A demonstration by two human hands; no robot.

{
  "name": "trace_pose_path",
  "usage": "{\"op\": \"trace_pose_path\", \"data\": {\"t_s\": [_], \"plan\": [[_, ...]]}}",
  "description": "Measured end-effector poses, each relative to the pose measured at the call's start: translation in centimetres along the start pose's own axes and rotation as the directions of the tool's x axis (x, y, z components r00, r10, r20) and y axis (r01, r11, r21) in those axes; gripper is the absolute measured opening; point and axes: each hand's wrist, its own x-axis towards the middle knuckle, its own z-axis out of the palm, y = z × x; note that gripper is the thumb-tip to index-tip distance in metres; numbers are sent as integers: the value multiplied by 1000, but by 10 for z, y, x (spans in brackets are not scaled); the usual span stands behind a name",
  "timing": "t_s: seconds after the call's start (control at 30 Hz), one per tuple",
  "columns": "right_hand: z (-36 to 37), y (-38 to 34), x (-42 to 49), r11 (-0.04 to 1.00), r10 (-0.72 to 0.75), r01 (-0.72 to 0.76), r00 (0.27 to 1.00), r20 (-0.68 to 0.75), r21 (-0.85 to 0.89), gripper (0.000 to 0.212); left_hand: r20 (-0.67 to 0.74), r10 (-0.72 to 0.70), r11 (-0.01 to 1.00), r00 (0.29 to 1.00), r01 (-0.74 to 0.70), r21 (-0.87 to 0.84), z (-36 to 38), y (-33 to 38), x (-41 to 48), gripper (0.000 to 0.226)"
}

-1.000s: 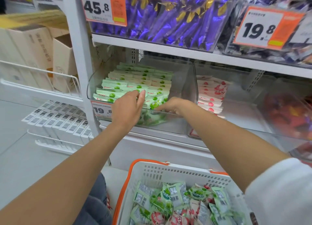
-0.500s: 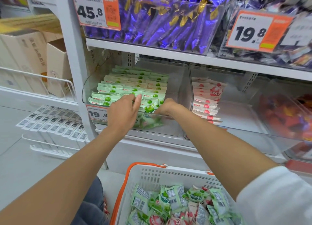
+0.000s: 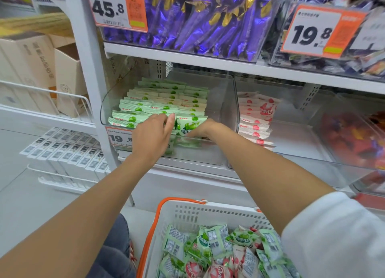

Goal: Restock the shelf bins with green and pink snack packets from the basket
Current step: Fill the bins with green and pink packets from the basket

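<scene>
Rows of green snack packets fill the clear left bin on the middle shelf. One green packet stands upright at the front of the rows. My left hand lies with straight fingers against its left side. My right hand reaches into the bin on its right, fingers curled at the packet's lower edge and partly hidden. Pink packets are stacked in the neighbouring clear bin. The white basket with orange handle sits below, holding several mixed green and pink packets.
Purple wrapped sweets fill the bin on the shelf above, with price tags 45.8 and 19.8. Cardboard boxes and a wire rack of white boxes stand to the left. A bin of red-orange sweets is at the right.
Both hands have stayed at the front of the green bin. The left hand's fingers have slid right against the front packet, and that packet now stands more upright between the hands.
</scene>
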Motion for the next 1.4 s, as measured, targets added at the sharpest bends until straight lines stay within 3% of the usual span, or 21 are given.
{"op": "trace_pose_path", "data": {"t_s": [0.33,0.43,0.53,0.6,0.7,0.77,0.83,0.9,1.0,1.13,1.2,1.23,1.3,1.4], "plan": [[0,-4,1,998,-18,24,995,94,-66,82,-18,-4,1000,1000,5,28,5,0,1,49],[-5,2,-6,1000,-15,15,995,98,-5,69,-40,-29,999,999,30,17,3,4,-2,46],[-2,14,-16,994,-74,90,969,-236,56,43,-77,-49,997,996,45,-61,-3,18,-12,38],[3,23,-31,962,-216,269,855,-472,46,27,-53,-31,993,998,25,-115,-4,31,-26,30],[21,42,-67,860,-461,503,691,-556,-88,13,174,-59,991,983,78,-106,7,48,-55,21],[41,66,-84,837,-505,537,683,-528,-106,10,435,-119,988,892,151,-40,18,48,-79,20],[67,103,-90,887,-446,455,801,-400,-77,7,654,-175,981,736,189,51,32,39,-105,20],[98,151,-92,946,-325,323,932,-162,-40,8,788,-198,980,583,128,151,47,29,-131,21],[146,229,-94,985,-158,165,977,143,-42,12,883,-257,962,392,19,271,69,14,-165,18],[191,295,-98,999,21,-10,962,271,-43,22,968,-220,968,122,-95,232,100,2,-209,20],[204,300,-94,999,35,-30,960,277,-21,33,977,-215,968,-5,-136,212,114,-1,-237,56],[208,297,-92,999,21,-27,958,285,17,37,977,-207,970,-51,-140,198,120,-2,-250,63],[210,289,-91,998,-24,4,953,301,66,28,980,-192,970,-56,-160,181,131,-6,-277,58],[210,286,-93,997,-44,24,949,312,70,20,984,-175,964,-30,-206,165,137,-9,-298,20]]}}
